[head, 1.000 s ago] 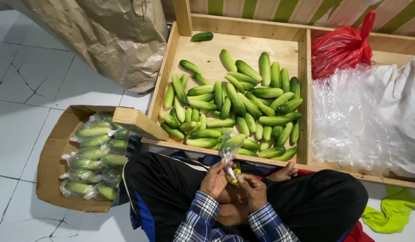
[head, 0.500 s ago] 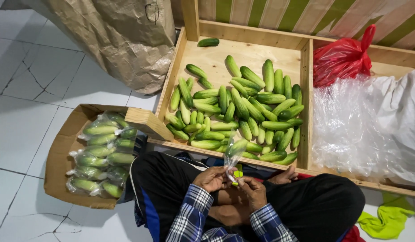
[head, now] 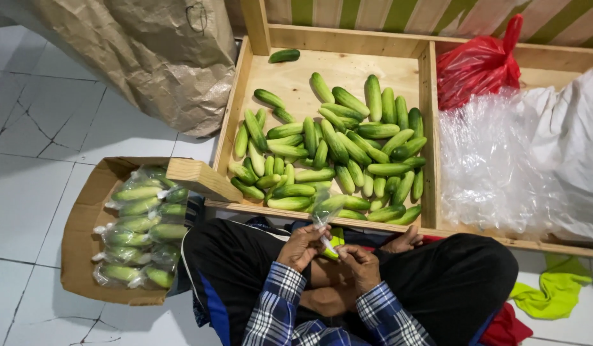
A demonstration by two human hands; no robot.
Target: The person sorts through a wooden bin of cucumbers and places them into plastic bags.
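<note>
Hands, left (head: 301, 247) and right (head: 358, 264), pinch clear bag (head: 324, 214) together.

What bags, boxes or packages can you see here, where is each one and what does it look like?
Small clear bag: twisted between the left hand and right hand.
Bagged cucumbers: clear packs stacked in the box, lower left.
Cardboard box: brown, open, on the floor.
Red bag: knotted, crate's right compartment.
Clear bags: crumpled pile below the red bag.
Brown sack: creased, upper left.
</note>
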